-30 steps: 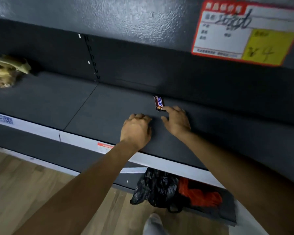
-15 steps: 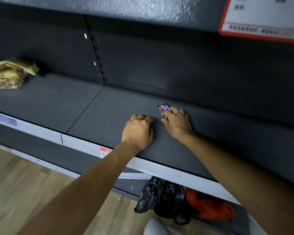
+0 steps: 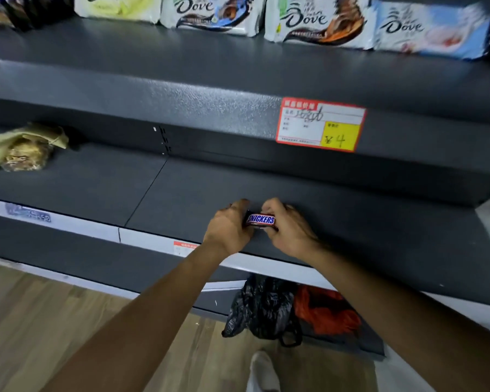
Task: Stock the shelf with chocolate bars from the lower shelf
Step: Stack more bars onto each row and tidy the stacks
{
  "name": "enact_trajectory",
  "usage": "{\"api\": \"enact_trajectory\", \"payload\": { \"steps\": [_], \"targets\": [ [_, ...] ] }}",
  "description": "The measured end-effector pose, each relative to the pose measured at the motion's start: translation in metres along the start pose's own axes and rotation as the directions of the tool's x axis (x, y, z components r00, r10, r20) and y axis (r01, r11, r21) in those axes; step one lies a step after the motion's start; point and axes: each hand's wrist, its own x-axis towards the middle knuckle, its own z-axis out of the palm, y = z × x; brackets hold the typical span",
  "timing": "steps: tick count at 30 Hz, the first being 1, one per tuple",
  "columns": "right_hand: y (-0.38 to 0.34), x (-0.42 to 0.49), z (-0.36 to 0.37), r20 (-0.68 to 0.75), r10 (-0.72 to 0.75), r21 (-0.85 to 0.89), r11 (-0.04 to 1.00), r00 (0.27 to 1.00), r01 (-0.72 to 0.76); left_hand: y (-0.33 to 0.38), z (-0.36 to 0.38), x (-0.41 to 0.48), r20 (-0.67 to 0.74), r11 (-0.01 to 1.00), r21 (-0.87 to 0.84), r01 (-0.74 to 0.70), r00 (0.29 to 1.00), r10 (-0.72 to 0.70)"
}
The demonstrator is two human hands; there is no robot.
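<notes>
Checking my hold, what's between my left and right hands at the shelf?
The Snickers bar sits between them, label up; the left hand holds one end, the right hand the other. The head view shows it.

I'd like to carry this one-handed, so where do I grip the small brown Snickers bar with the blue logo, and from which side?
Probably its middle, from above: thumb on the near long edge, fingers on the far one. The brown Snickers bar lies crosswise, logo up, and the left hand and right hand cover its ends, leaving only the middle free.
</notes>
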Motion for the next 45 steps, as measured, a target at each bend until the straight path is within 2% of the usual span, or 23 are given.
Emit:
{"api": "enact_trajectory", "payload": {
  "steps": [4,8,12,18,25,30,37,41,45],
  "targets": [
    [-0.029,-0.028,-0.026,-0.045,-0.046,0.041,0.998,0.998,0.047,0.011,-0.020,-0.030,0.058,0.959,-0.267,0.092,0.995,-0.079],
    [-0.051,-0.057,-0.049,-0.094,-0.087,0.047,0.995,0.992,0.092,0.025,-0.040,-0.067,0.047,0.807,-0.580,0.107,0.994,-0.097],
    [-0.069,-0.086,-0.076,-0.176,-0.154,-0.011,0.988,0.972,0.154,0.046,-0.059,-0.096,0.051,0.709,-0.701,0.078,0.997,-0.059],
    [-0.083,-0.113,-0.116,-0.294,-0.323,-0.127,0.946,0.899,0.298,0.083,-0.085,-0.117,0.029,0.640,-0.768,0.007,0.999,0.023],
    [-0.087,-0.133,-0.169,-0.392,-0.404,-0.209,0.914,0.826,0.347,0.129,-0.120,-0.127,-0.004,0.613,-0.785,-0.090,0.990,0.141],
    [-0.082,-0.142,-0.207,-0.467,-0.452,-0.319,0.888,0.760,0.332,0.163,-0.130,-0.122,-0.014,0.615,-0.777,-0.132,0.981,0.193],
    [-0.062,-0.135,-0.253,-0.539,-0.450,-0.369,0.886,0.712,0.280,0.215,-0.139,-0.102,-0.075,0.615,-0.756,-0.223,0.964,0.257],
    [-0.045,-0.122,-0.281,-0.578,-0.425,-0.372,0.897,0.696,0.240,0.242,-0.141,-0.077,-0.147,0.682,-0.659,-0.319,0.943,0.299],
    [-0.026,-0.108,-0.308,-0.599,-0.409,-0.389,0.900,0.688,0.196,0.270,-0.139,-0.051,-0.169,0.694,-0.633,-0.343,0.936,0.309]
  ]
}}
